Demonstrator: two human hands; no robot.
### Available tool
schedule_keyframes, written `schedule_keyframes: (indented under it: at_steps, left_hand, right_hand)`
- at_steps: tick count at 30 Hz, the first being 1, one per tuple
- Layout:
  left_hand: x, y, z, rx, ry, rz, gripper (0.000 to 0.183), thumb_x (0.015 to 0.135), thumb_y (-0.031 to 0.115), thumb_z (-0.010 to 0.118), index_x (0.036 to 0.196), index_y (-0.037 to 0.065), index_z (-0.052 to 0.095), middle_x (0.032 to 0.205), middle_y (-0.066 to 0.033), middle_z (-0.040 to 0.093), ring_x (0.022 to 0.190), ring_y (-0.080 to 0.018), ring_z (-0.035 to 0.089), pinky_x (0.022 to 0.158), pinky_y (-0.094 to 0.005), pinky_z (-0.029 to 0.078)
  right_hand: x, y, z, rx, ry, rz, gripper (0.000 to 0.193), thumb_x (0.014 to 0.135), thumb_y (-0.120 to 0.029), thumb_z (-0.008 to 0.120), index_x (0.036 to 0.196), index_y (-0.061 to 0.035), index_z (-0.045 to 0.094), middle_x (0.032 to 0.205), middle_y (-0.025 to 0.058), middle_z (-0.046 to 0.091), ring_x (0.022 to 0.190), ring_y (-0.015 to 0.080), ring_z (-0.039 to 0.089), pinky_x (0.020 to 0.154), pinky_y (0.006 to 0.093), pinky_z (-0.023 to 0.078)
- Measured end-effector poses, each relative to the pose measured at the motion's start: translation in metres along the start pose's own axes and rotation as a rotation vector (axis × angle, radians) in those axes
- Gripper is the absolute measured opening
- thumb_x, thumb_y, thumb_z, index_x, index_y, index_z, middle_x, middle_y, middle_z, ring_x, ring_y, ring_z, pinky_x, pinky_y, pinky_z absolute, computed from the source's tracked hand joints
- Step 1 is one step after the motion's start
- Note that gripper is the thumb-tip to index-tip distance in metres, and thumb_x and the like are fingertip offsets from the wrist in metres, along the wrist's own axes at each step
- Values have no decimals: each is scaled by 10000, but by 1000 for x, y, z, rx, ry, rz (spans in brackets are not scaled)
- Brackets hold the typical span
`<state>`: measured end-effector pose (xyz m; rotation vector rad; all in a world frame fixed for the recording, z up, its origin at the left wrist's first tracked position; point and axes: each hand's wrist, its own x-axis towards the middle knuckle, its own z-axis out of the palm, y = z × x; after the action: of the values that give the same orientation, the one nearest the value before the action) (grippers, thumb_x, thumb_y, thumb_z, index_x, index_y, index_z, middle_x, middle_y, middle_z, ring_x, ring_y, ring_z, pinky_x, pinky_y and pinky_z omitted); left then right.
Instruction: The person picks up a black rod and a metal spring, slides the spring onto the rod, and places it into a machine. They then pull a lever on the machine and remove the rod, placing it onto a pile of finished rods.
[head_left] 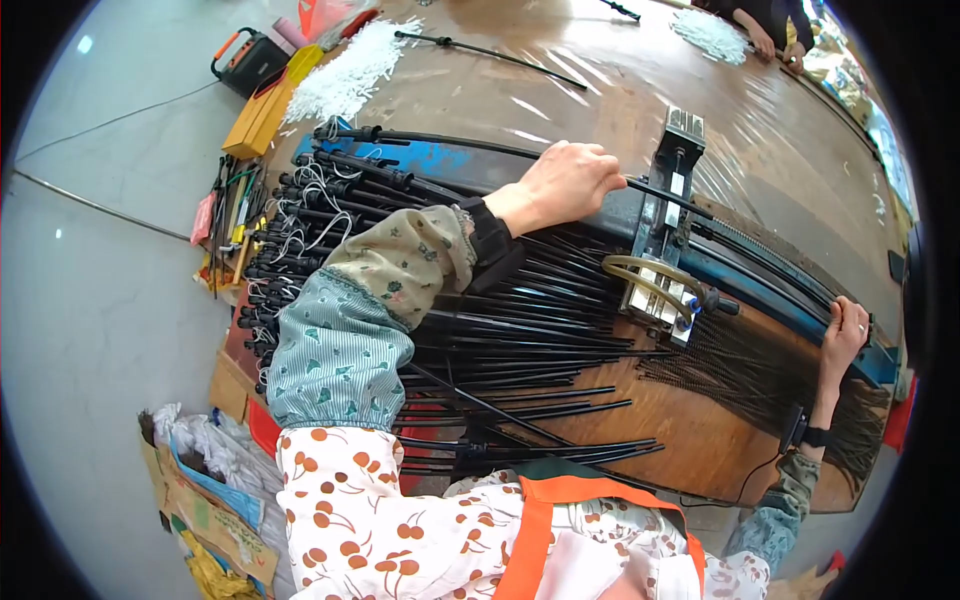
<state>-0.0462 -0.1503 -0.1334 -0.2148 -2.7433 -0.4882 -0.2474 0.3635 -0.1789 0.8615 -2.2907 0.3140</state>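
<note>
My left hand is closed around a long black tube. The tube lies across the blue metal bench frame and runs right to a clamp-like metal fixture. A fitting sits at the tube's left end. Past the fixture, a long dark ribbed rod, spring-like in look, stretches along the blue rail. At that rail's right end my right hand has its fingers closed; what lies between them is hidden. A brass-coloured curved handle or hose loops from the fixture's near side.
Many black tubes with white cords are heaped below my left arm. Thin dark coiled rods lie near the right side of the wooden table. White small pieces and a yellow bin are at far left. Another person's hands work at far right.
</note>
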Motion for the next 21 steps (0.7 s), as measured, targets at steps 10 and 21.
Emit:
schedule_keyframes:
  at_steps: [10,21]
  left_hand:
    - [-4,-5,10,-170,140,11,191,864,268,731,862,79,760,840,-106,661,781,-326,659,705,-399,525]
    - [15,9,11,146,-174,-105,181,966,243,584,885,82,598,815,-173,691,798,-408,673,669,-517,523]
  right_hand:
    - [9,-61,-13,10,-24,-47,203,926,-91,666,1119,-35,700,1094,137,678,1117,315,587,985,411,427]
    - [-10,-176,-36,304,-92,-121,315,874,-152,712,1172,-50,693,964,35,706,972,237,608,882,386,390]
